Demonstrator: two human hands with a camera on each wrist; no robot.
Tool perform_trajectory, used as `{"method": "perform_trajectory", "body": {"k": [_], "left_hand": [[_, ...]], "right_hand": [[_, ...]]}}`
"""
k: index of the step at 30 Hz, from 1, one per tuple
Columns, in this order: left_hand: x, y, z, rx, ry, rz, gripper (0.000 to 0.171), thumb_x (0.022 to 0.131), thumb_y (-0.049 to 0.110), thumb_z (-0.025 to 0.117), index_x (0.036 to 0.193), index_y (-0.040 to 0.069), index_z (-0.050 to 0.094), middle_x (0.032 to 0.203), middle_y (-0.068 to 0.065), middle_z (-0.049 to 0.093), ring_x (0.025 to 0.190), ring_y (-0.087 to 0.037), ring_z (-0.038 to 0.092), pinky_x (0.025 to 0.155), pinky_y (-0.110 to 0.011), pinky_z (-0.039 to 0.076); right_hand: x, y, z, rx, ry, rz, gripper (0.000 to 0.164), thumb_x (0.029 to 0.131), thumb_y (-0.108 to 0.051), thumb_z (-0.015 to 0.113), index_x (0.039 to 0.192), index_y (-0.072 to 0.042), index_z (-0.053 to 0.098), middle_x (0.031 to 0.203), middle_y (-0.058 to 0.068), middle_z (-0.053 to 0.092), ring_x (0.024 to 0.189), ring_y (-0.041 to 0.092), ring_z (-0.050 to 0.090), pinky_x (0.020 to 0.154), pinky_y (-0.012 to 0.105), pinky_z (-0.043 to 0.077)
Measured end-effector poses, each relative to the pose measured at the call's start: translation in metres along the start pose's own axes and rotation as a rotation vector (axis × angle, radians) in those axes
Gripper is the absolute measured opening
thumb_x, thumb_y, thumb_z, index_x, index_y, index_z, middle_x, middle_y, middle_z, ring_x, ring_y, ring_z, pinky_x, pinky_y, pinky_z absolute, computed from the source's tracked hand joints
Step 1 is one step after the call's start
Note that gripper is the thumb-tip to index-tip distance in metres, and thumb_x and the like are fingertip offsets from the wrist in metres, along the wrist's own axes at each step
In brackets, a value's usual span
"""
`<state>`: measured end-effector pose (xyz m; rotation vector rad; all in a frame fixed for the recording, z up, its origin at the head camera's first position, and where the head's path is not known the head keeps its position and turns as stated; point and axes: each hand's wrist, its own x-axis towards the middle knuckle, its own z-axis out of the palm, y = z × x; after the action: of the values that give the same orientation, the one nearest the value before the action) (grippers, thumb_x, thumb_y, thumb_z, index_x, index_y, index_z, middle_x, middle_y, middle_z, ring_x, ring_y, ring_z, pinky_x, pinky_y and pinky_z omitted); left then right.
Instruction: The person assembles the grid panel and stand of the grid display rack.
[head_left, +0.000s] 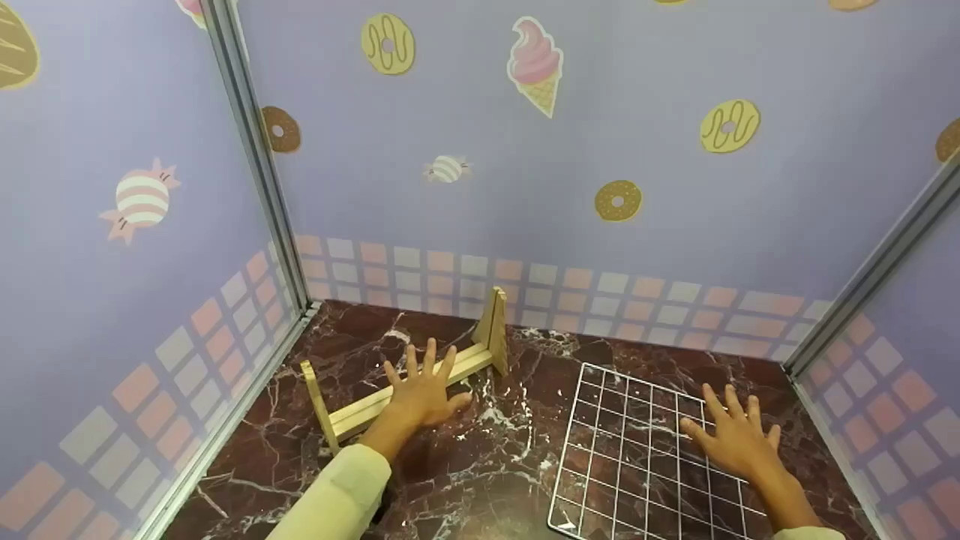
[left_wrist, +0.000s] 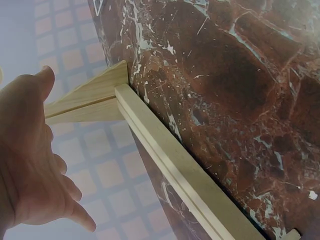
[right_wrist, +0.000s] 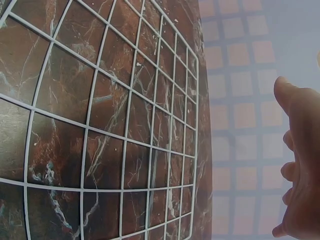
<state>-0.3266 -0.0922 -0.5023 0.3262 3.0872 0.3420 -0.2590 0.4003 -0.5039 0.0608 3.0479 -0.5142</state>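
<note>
My left hand (head_left: 421,391), fingers spread and holding nothing, is above a wooden stand (head_left: 457,369). The stand has a grooved bar (left_wrist: 165,155) running between two upright end pieces; the far end piece (left_wrist: 95,97) tapers to a point. To the right, a white wire grid panel (head_left: 619,435) lies flat on the dark red marbled surface. Over its right edge hovers my right hand (head_left: 739,442), also spread and holding nothing. In the right wrist view the grid (right_wrist: 125,135) fills the left side, with the hand (right_wrist: 305,165) apart from it.
Purple patterned walls (head_left: 450,105) with sweets and tiles enclose the marbled surface (head_left: 465,487) at the back and both sides. Grey metal posts (head_left: 259,150) stand at the corners. Pale veins and flecks mark the surface between the stand and the grid.
</note>
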Motion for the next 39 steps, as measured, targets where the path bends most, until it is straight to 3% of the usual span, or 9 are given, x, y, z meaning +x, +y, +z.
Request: {"method": "perform_trajectory", "body": {"k": [10, 14, 18, 21, 25, 39], "left_hand": [[0.005, 0.009, 0.0, -0.015, -0.007, 0.001, 0.091, 0.093, 0.061, 0.06, 0.164, 0.023, 0.018, 0.171, -0.019, 0.006, 0.153, -0.056, 0.003, 0.112, -0.085, 0.003], [0.006, 0.017, 0.007, -0.107, -0.033, -0.004, 0.09, 0.092, 0.045, 0.07, 0.164, 0.02, 0.02, 0.17, -0.021, 0.009, 0.153, -0.055, 0.005, 0.112, -0.084, 0.004], [0.008, 0.031, 0.015, -0.236, -0.056, 0.003, 0.084, 0.092, 0.031, 0.071, 0.162, 0.016, 0.027, 0.169, -0.022, 0.017, 0.153, -0.054, 0.012, 0.114, -0.083, 0.011], [0.01, 0.042, 0.024, -0.302, -0.049, 0.035, 0.078, 0.091, 0.025, 0.07, 0.159, 0.011, 0.033, 0.166, -0.023, 0.026, 0.15, -0.053, 0.026, 0.113, -0.078, 0.026], [0.012, 0.055, 0.04, -0.35, -0.026, 0.079, 0.072, 0.089, 0.019, 0.068, 0.153, 0.003, 0.04, 0.156, -0.027, 0.04, 0.139, -0.051, 0.043, 0.11, -0.067, 0.043], [0.005, 0.116, 0.088, -0.356, -0.072, 0.15, 0.073, 0.086, 0.023, 0.071, 0.149, -0.005, 0.045, 0.141, -0.026, 0.057, 0.131, -0.043, 0.055, 0.112, -0.051, 0.047]], "right_hand": [[-0.002, 0.006, -0.004, 0.021, 0.022, 0.011, 0.099, 0.096, -0.073, 0.042, 0.164, -0.009, 0.005, 0.162, 0.039, -0.003, 0.142, 0.07, -0.007, 0.098, 0.094, -0.003], [-0.007, 0.012, -0.003, 0.026, 0.033, 0.023, 0.1, 0.097, -0.07, 0.045, 0.162, -0.003, 0.011, 0.161, 0.042, 0.002, 0.14, 0.073, 0.006, 0.098, 0.094, 0.012], [-0.011, 0.023, -0.002, 0.024, 0.059, 0.015, 0.099, 0.099, -0.06, 0.051, 0.156, 0.012, 0.015, 0.154, 0.049, 0.014, 0.131, 0.077, 0.023, 0.097, 0.088, 0.03], [-0.013, 0.033, 0.0, 0.032, 0.061, 0.028, 0.098, 0.1, -0.052, 0.054, 0.152, 0.021, 0.013, 0.146, 0.054, 0.022, 0.126, 0.078, 0.03, 0.1, 0.083, 0.033], [-0.017, 0.046, 0.006, 0.034, 0.05, 0.077, 0.097, 0.1, -0.049, 0.055, 0.15, 0.023, 0.013, 0.139, 0.057, 0.027, 0.122, 0.077, 0.034, 0.1, 0.08, 0.036], [-0.031, 0.084, 0.02, 0.017, 0.003, 0.19, 0.079, 0.099, -0.037, 0.055, 0.134, 0.03, 0.032, 0.127, 0.057, 0.039, 0.119, 0.072, 0.039, 0.096, 0.075, 0.042]]}}
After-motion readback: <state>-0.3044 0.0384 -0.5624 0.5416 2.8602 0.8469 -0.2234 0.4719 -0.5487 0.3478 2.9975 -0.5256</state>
